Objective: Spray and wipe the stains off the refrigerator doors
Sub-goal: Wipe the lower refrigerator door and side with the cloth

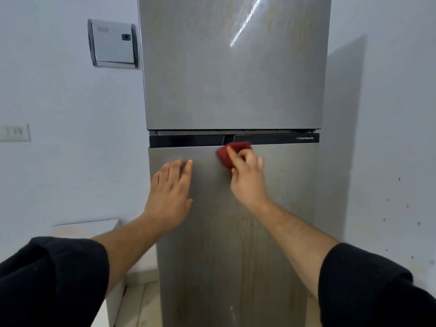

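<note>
A: While the right hand (246,175) is wiping, its fingers (236,159) are bunching the red cloth (230,153) against the lower door (278,208), just under the black strip (188,140).
B: Left hand (171,187)?
A: Flat, fingers spread, holding nothing, bracing the door beside the cloth.
B: Risk?
A: Yellowish drips (246,244) are running well below the fingers; the small wad is probably skipping or smearing them.

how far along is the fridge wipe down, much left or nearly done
Early to midway, by the look of it. Looks done: the strip of the lower door near its top edge shows no obvious marks. In hand: the right hand presses a red cloth there, under the black trim; the left hand lies flat on the door. Left: yellowish drip streaks further down, and faint staining on the upper door.
</note>
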